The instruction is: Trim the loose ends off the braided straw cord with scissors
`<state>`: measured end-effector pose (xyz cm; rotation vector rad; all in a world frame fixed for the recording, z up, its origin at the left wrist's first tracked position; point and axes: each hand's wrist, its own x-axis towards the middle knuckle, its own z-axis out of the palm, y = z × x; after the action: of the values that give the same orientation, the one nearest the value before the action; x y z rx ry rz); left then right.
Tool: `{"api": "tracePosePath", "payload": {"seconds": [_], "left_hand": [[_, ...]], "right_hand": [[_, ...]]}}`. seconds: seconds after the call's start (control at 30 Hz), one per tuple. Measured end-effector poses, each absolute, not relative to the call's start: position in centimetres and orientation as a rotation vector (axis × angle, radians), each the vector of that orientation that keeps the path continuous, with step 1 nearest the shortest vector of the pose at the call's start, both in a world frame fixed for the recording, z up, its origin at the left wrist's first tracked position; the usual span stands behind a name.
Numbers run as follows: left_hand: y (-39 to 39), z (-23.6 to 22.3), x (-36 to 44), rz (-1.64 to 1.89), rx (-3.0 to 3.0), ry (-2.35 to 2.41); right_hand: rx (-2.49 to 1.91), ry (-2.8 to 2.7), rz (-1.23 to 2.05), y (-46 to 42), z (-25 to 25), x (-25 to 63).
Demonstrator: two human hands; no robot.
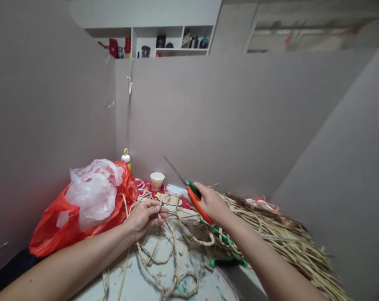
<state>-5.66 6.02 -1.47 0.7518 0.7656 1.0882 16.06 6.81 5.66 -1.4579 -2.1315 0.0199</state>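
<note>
My left hand (145, 216) is closed in a pinch on a braided straw rope (173, 267), which loops across the white table (204, 288) below it. My right hand (212, 203) grips a pair of scissors (189, 190) with orange and green handles. The blades point up and to the left, away from the rope. A big heap of loose straw strips (289, 242) lies under and to the right of my right arm.
A red plastic bag (51, 225) with a clear bag (93, 190) on top sits at the left. A paper cup (157, 180) and a yellow-capped bottle (125, 159) stand at the back. Grey partition walls close in on three sides.
</note>
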Motion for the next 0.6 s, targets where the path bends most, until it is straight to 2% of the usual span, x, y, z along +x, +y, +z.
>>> {"api": "tracePosePath", "payload": {"seconds": [0.27, 0.6], "left_hand": [[5.3, -1.9, -5.2, 1.017, 0.739, 0.710], [4.0, -1.4, -4.7, 0.924, 0.788, 0.783]], "right_hand": [[-1.671, -2.392, -0.079, -0.4, -1.2, 20.9], [-1.711, -2.354, -0.311, -1.7, -2.0, 21.0]]}}
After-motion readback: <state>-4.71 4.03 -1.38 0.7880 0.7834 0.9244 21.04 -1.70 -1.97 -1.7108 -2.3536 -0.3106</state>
